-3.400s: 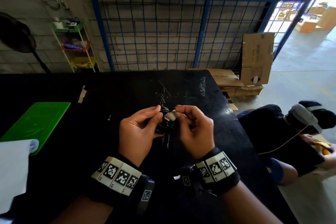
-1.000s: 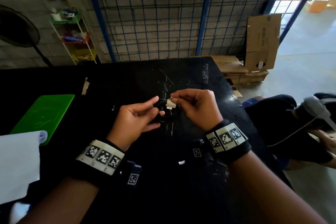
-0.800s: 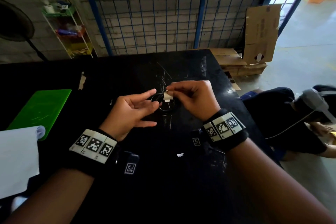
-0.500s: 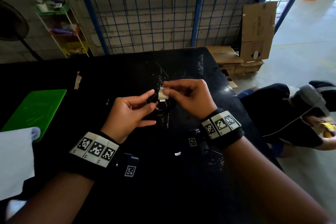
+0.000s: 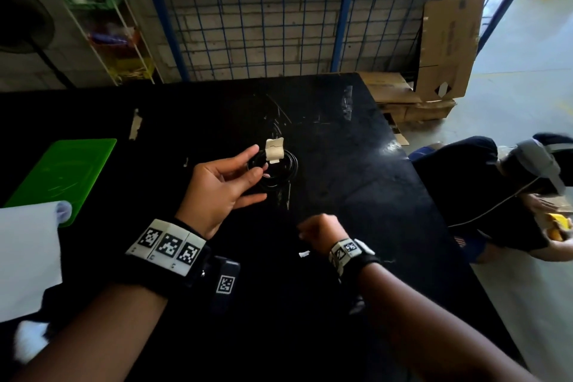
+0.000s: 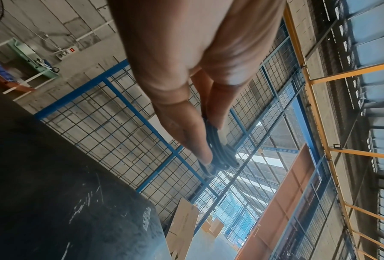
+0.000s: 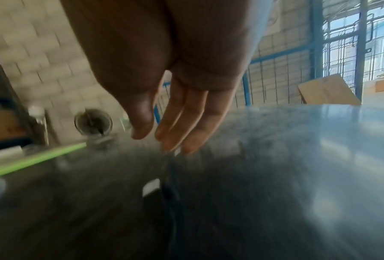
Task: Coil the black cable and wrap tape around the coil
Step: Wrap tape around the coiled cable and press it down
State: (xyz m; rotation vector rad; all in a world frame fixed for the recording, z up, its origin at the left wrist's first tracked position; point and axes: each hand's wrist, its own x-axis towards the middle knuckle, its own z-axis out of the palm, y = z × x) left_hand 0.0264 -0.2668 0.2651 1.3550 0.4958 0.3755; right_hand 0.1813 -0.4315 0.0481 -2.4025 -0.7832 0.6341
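The left hand (image 5: 223, 186) pinches the coiled black cable (image 5: 279, 167) above the black table (image 5: 356, 180) — tape (image 5: 274, 150) sits on its far side. The right hand (image 5: 319, 234), nearer, hangs relaxed and empty. Best to press the tape ends flat — loose ends may peel.

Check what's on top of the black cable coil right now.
A beige tape piece sits over the top strands of the cable coil, its upper end sticking up free. The left hand pinches the coil's left side. Whether the tape closes underneath is hidden.
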